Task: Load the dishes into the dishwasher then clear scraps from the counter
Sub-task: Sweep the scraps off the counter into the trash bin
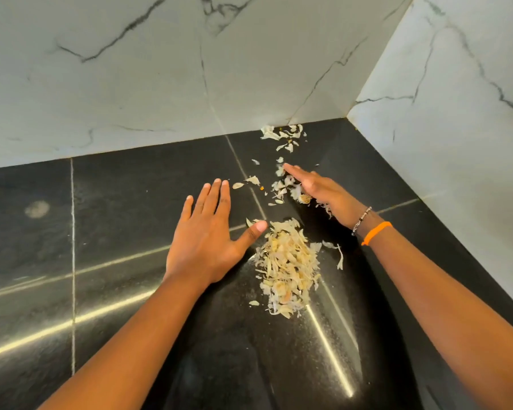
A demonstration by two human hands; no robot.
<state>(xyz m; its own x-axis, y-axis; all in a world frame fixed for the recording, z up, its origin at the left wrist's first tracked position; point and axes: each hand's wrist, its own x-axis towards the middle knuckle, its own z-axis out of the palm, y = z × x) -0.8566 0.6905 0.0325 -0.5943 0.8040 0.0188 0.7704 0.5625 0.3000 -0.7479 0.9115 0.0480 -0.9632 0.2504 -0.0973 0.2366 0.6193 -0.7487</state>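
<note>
A pile of pale, papery scraps [286, 266] lies on the black stone counter [116, 232] between my two hands. My left hand [208, 229] rests flat on the counter, fingers spread, with its thumb touching the pile's upper left edge. My right hand [314, 189] stands on its edge, fingers straight and together, with loose scraps [282, 187] lying against its palm side. A smaller cluster of scraps [285, 136] sits in the far corner against the wall. Neither hand holds anything.
White marble-patterned walls [160, 69] close the counter at the back and on the right [456, 113], meeting in a corner. Pale grout lines cross the counter. A faint round smudge [37, 209] marks the counter at the left.
</note>
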